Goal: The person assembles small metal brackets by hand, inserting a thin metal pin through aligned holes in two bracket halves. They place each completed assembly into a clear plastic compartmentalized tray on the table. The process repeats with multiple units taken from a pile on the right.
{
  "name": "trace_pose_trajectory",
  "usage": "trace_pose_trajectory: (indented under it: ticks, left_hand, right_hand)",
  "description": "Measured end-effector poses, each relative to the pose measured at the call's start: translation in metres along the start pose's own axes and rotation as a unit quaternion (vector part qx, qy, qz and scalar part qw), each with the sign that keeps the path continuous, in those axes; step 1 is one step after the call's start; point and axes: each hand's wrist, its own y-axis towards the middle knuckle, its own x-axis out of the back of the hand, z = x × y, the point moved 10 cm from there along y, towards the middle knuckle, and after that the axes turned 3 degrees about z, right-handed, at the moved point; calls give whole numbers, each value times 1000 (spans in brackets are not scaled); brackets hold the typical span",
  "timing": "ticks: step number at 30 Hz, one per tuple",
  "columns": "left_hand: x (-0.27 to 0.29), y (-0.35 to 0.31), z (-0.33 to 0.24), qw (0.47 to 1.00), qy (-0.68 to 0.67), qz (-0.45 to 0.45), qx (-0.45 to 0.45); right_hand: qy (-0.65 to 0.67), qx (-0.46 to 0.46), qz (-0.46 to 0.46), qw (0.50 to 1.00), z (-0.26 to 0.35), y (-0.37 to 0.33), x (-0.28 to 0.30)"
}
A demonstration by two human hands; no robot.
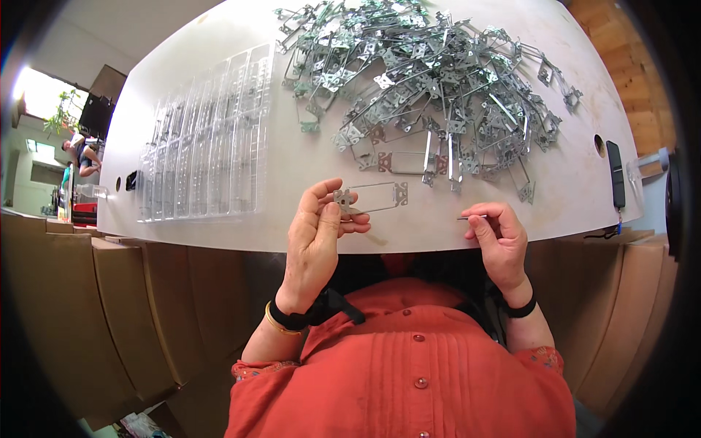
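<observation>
My left hand is closed on one end of a flat metal bracket frame, thumb on top and fingers beneath. This frame has two punched end plates joined by thin rods, and its free end points right above the table. To the right, my right hand pinches a small thin metal piece between thumb and fingertips. Only its short tip shows; the rest is hidden by the fingers. Just beyond the hands lies another bracket frame with reddish-looking end plates, at the near edge of a big pile of similar metal brackets.
A clear plastic tray with long compartments, several holding metal parts, lies at the left. A black device sits at the table's right edge. Cardboard boxes stand below the table. Another person is far off at the left.
</observation>
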Motion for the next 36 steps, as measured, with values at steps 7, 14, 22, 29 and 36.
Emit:
trace_pose_trajectory:
  ticks: [7, 14, 22, 29, 36]
  left_hand:
    - [14, 1, 25, 999, -13, -7, 46]
    - [17, 1, 34, 998, 62, -12, 18]
    - [17, 0, 22, 991, 127, -26, -22]
    - [17, 3, 25, 994, 107, -25, -10]
    - [22, 4, 15, 970, 219, -76, -71]
  right_hand:
    - [-69, 58, 43, 995, 19, 5, -39]
    - [-197, 172, 65, 963, 45, 18, -68]
    - [-242, 198, 84, 946, 50, 22, -80]
    - [-167, 139, 41, 975, 31, 22, -74]
    - [-175, 141, 31, 974, 26, 24, -70]
